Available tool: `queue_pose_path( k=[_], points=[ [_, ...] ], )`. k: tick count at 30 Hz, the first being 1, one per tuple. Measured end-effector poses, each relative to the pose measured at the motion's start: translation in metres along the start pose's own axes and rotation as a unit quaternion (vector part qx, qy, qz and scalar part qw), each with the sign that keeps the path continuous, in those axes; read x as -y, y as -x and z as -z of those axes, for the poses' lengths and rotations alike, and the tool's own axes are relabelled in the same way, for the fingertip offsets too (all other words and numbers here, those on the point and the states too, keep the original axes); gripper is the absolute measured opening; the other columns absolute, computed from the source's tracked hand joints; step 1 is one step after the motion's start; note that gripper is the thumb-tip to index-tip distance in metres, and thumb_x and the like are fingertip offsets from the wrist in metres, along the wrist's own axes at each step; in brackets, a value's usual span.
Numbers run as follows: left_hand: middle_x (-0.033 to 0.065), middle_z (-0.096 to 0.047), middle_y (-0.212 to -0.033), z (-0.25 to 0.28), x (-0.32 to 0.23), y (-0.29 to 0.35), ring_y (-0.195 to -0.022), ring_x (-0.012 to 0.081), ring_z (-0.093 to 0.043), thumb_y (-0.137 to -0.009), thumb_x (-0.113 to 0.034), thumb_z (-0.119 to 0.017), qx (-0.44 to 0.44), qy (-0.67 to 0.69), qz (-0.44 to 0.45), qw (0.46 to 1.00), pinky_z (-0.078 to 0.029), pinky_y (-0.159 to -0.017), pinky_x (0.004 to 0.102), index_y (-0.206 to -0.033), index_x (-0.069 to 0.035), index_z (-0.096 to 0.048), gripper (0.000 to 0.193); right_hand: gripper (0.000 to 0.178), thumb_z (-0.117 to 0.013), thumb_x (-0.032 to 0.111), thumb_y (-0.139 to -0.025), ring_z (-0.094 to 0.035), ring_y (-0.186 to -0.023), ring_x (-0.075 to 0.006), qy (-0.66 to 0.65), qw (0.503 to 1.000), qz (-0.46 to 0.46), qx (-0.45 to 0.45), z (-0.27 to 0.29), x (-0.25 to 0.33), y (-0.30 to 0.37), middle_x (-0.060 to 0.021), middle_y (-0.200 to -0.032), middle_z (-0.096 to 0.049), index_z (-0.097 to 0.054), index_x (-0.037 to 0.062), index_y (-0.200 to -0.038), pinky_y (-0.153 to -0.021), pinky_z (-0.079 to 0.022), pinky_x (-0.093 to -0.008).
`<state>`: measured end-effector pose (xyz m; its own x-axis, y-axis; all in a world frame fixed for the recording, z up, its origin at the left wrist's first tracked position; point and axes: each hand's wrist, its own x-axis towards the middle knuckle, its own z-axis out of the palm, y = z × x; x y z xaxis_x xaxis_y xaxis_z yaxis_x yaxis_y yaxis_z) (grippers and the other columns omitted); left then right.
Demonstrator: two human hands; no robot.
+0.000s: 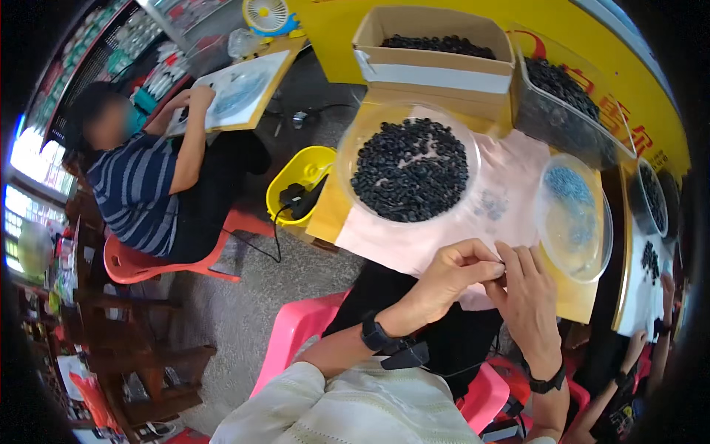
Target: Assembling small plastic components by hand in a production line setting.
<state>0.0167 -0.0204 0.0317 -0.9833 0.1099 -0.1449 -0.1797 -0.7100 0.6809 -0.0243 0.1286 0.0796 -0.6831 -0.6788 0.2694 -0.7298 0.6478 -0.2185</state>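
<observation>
My left hand (460,272) and my right hand (529,292) meet at the fingertips over the near edge of the pink cloth (514,159). The thumb and forefinger of my left hand are pinched, and my right fingers press in beside them. Whatever lies between the fingertips is too small or hidden to make out. Beyond my left hand stands a round clear bowl (349,157) filled with small black pieces (410,174). Beyond my right hand a shallow clear dish (560,251) holds tiny blue pieces (569,186). A few small clear bits (489,205) lie on the cloth between them.
At the back are a cardboard box (433,70) and a clear bin (529,111), both holding black pieces. A yellow basket (275,189) with a black plug stands left of the table. Another person (148,177) sits working at the left; another's arms (629,355) show at the right.
</observation>
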Motion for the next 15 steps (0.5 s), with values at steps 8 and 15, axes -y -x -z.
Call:
queue_pose_path(
  k=[8,15],
  points=[
    [0.0049,-0.065,-0.089,0.008,0.019,-0.013,-0.084,0.0131,-0.065,-0.094,-0.016,-0.063,0.035,0.000,0.014,0.999,-0.053,-0.075,0.0263,-0.102,0.000,-0.060,0.018,0.034,-0.069,0.012,-0.073,-0.053,-0.087,-0.0339,0.002,0.999,-0.009,0.041,0.001,-0.009,-0.010,-0.0141,-0.089,-0.052,-0.055,-0.0004,-0.102,-0.070,-0.045,-0.0433],
    [0.0026,-0.065,-0.083,0.013,0.018,0.001,-0.076,0.0096,-0.063,-0.096,-0.024,-0.060,0.036,-0.007,0.020,0.999,-0.050,-0.070,0.0230,-0.095,-0.003,-0.062,0.021,0.024,-0.066,0.014,-0.077,-0.053,-0.084,-0.0341,0.014,0.997,0.036,0.071,-0.007,-0.010,-0.010,-0.0141,-0.085,-0.050,-0.052,0.0002,-0.092,-0.067,-0.044,-0.0443]
  ],
)
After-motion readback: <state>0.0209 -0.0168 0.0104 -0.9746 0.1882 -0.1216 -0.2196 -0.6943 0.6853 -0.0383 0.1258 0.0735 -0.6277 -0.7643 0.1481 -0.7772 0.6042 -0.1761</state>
